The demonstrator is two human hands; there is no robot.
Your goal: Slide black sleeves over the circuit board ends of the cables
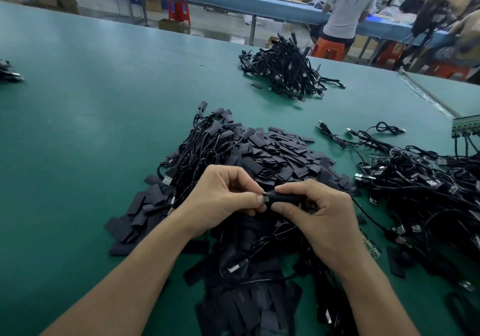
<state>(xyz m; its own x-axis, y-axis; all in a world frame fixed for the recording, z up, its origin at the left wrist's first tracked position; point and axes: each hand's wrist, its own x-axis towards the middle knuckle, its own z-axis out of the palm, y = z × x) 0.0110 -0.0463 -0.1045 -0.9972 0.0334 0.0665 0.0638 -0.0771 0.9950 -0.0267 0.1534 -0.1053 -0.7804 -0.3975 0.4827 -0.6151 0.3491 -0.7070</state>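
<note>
While left hand [223, 201] pinches board end [266, 199], right hand [320, 214] grips black sleeve [285, 197].

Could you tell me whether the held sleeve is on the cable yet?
On, at least partly: the right hand holds the black sleeve, and a tip pokes out its end, pinched by the left hand.

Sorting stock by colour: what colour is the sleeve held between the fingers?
Black; the sleeve shows best in the head view.

Beyond the green table [78, 101] stand a long blue workbench [272, 8], orange stools [327, 49] and cardboard boxes [153, 2].
</note>
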